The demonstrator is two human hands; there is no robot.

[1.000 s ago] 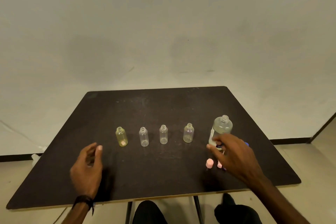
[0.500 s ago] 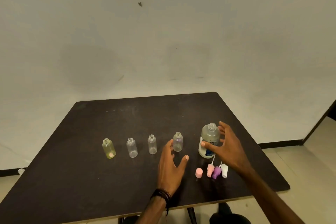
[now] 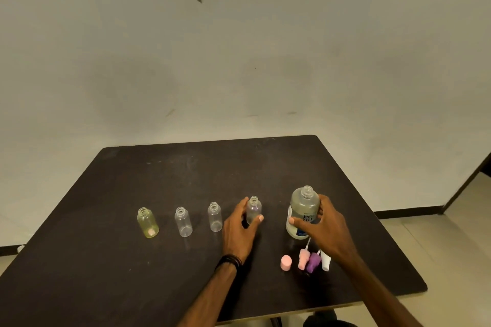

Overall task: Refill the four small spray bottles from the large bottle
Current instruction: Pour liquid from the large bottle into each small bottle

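Note:
Several small uncapped spray bottles stand in a row on the dark table: a yellowish bottle, a clear bottle, a second clear bottle, and a faintly purple bottle. My left hand curls around the purple bottle, thumb on its right side and fingers on its left. The large open bottle with a white label stands to the right. My right hand grips it from the right side.
Several spray tops lie near the front right of the table: a pink cap, a pink sprayer, a purple sprayer and a white sprayer, partly under my right wrist. A plain wall stands behind the table.
My left hand has travelled from the table's left side to the purple bottle and closed around it. My right hand has closed on the large bottle.

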